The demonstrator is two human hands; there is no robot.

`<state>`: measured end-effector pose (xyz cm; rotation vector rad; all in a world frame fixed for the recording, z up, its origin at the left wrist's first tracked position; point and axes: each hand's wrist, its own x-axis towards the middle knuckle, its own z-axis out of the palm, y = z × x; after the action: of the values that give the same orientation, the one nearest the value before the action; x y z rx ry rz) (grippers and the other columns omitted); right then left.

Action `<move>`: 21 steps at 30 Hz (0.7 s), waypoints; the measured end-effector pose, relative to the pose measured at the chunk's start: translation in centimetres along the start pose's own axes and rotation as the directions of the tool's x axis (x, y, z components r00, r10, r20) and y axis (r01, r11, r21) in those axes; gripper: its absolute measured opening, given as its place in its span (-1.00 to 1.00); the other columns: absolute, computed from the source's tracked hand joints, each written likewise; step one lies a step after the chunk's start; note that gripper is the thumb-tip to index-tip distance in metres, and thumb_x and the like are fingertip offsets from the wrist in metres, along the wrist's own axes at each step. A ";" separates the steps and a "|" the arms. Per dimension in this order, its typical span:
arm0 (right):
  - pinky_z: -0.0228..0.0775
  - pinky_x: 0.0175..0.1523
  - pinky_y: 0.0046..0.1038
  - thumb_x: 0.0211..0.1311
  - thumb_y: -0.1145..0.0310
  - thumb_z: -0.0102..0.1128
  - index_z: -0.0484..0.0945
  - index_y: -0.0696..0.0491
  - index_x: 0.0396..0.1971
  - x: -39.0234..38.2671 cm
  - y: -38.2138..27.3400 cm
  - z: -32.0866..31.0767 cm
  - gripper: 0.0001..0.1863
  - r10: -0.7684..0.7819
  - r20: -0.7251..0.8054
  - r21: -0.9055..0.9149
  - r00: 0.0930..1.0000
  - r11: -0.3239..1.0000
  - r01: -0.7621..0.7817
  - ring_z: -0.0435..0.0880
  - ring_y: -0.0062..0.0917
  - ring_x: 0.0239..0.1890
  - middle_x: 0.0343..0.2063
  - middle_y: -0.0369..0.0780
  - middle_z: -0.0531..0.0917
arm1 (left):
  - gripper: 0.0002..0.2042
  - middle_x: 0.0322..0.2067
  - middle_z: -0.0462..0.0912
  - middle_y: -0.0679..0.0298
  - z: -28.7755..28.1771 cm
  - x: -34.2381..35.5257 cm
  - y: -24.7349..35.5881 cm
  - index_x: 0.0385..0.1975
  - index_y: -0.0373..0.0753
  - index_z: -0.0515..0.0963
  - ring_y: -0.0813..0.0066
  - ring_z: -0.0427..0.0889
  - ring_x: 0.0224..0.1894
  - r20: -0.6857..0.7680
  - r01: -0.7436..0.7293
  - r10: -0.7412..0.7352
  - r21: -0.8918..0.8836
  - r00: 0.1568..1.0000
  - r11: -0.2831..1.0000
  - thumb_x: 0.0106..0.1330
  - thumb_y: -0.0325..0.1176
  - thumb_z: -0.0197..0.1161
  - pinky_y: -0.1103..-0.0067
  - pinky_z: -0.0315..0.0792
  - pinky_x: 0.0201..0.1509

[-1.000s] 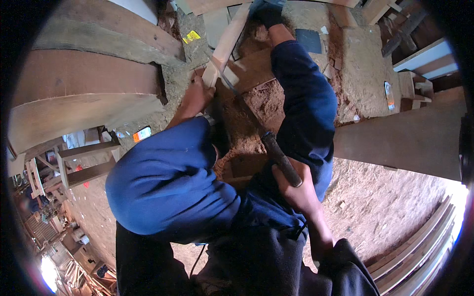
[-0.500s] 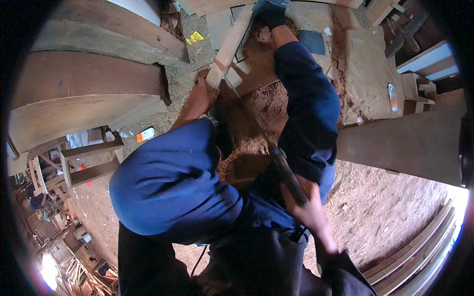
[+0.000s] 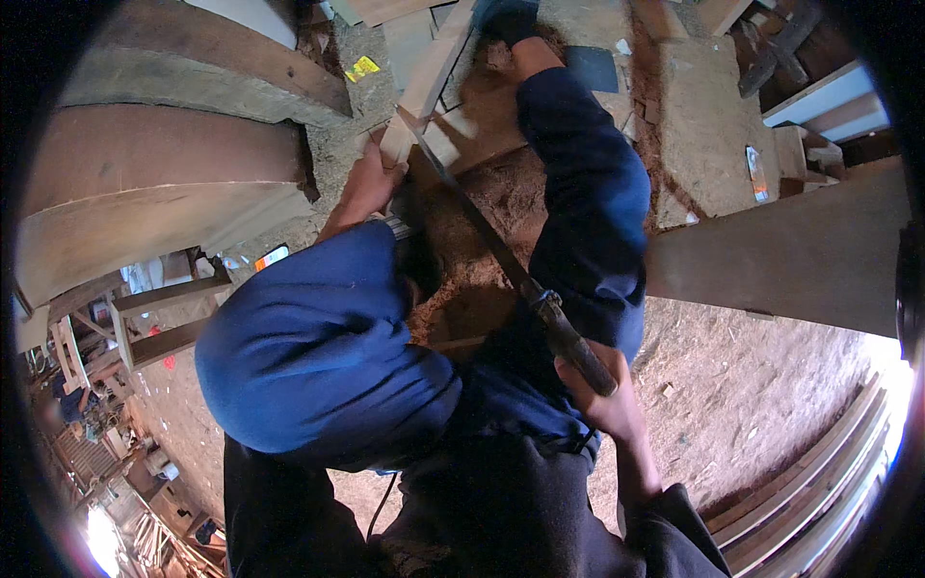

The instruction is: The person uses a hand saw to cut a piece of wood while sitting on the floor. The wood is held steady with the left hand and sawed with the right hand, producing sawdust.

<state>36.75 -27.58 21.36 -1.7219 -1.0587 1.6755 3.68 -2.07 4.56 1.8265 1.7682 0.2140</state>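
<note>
- Left hand point(image 3: 370, 181) grasped the near end of a pale wooden strip point(image 3: 431, 82), which slanted up toward the foot point(image 3: 508, 21).
- Right hand point(image 3: 601, 395) was wrapped round the dark handle point(image 3: 576, 351) of a long saw point(image 3: 528, 287).
- Blade tip point(image 3: 409, 122) lay across the strip, just beyond the left hand; contact could not be told.
- Yellow scrap point(image 3: 362, 68) lay left of the strip.

Top centre: I find the wooden strip point(image 3: 431, 82) cut off by the frame's edge. Below centre, right: the dark handle point(image 3: 576, 354) hides part of the right hand point(image 3: 609, 395). Lower left: clutter point(image 3: 159, 506) too small for me to identify.
</note>
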 end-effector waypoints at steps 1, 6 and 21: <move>0.38 -0.31 -0.47 0.24 0.43 0.22 0.57 0.22 -0.32 -0.8 -0.1 0.2 -0.85 0.017 0.003 -0.002 1.000 1.000 -0.017 0.46 -0.66 -0.44 -0.54 -0.17 0.59 | -0.27 -0.12 0.59 -0.31 0.1 0.1 0.3 0.32 -0.26 0.08 -0.29 0.58 -0.03 0.008 0.020 -0.020 0.027 1.000 0.999 0.22 -0.17 0.29 0.09 0.44 0.07; 0.38 -0.30 -0.45 0.25 0.46 0.19 0.56 0.24 -0.32 -0.4 0.4 1.5 -0.86 0.009 0.012 0.045 1.000 0.999 -0.010 0.43 -0.68 -0.43 -0.54 -0.16 0.58 | -0.31 -0.03 0.59 -0.20 0.5 0.6 -0.8 0.32 -0.23 0.21 -0.17 0.57 0.06 -0.025 0.094 -0.095 -0.010 0.995 0.995 0.22 -0.20 0.33 0.19 0.44 0.13; 0.34 -0.34 -0.49 0.25 0.46 0.18 0.55 0.22 -0.35 4.5 1.2 3.7 -0.88 -0.146 -0.017 0.028 0.989 0.989 0.147 0.45 -0.67 -0.45 -0.56 -0.23 0.56 | -0.42 -0.12 0.59 -0.27 0.9 1.0 -1.7 0.13 -0.46 0.23 -0.21 0.62 -0.05 -0.019 -0.026 0.024 -0.075 1.000 0.997 0.24 -0.28 0.32 0.20 0.49 0.06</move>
<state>33.03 -25.14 17.37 -1.5948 -1.1199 1.5768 2.78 -1.47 2.69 1.7997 1.7271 0.3040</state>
